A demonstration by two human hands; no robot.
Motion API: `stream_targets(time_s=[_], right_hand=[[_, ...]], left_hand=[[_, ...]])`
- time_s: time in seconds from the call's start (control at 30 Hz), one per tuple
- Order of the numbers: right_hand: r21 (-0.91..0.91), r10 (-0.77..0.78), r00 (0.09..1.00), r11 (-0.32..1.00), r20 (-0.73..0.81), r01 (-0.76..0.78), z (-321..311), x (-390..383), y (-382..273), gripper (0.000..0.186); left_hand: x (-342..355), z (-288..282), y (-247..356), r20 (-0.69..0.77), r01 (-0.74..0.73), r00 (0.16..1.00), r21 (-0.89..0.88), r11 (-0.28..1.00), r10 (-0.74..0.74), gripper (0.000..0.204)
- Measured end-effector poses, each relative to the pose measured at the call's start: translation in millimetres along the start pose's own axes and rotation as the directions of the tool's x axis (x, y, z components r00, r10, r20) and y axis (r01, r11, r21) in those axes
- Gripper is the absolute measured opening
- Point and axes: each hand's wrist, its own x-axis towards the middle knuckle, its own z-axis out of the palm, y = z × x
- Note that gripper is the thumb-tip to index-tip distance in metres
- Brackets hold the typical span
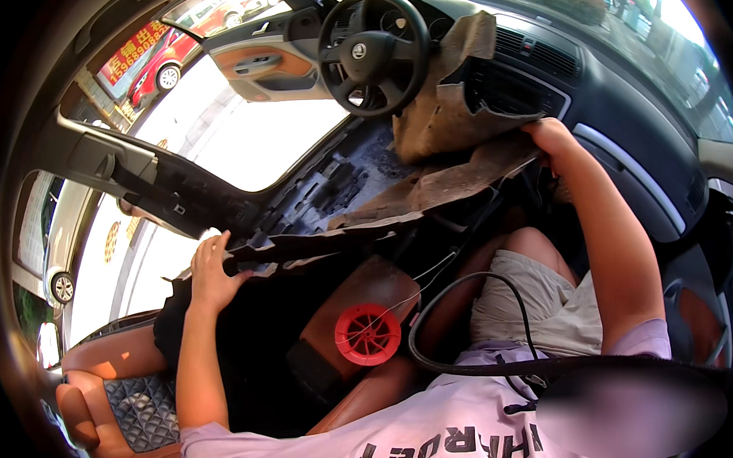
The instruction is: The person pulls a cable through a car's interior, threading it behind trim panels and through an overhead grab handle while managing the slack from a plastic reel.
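Both hands are on a large, stiff car floor carpet (454, 181) with brown felt-like backing, lifted and folded up on the driver's side. My left hand (213, 275) pinches its edge near the door sill, thumb on the near side and fingers over the top. At the centre of the dashboard, my right hand (551, 138) grips the carpet's other end, its fingers partly hidden. One flap of the carpet stands up against the dashboard, beside the steering wheel (415, 54). Beneath the raised carpet shows the bare floor (324, 178) with dark patches.
A red plastic reel (368, 334) with thin pale cord rests on the brown centre armrest (368, 285). A black cable (436, 364) loops across my lap. The driver's door (268, 67) stands wide. Behind my left arm is a brown seat (139, 414) with quilted grey padding.
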Motion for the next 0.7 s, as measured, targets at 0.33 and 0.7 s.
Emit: stream_targets(time_s=[0.33, 0.7], right_hand=[[0.088, -0.059, 0.996, 0.994, -0.071, 0.065, -19.0, 42.2, 22.3, 0.026], [-0.477, -0.227, 0.972, 0.862, -0.057, 0.173, -1.7, -59.7, -25.0, 0.051]], left_hand=[[-6.8, -22.7, -0.4, -0.072, -0.173, 0.981, 0.073, 0.982, 0.178, 0.023], [-66.1, -80.4, 159.1, -0.113, -0.427, 0.903, -0.118, 0.896, 0.415, 0.016]])
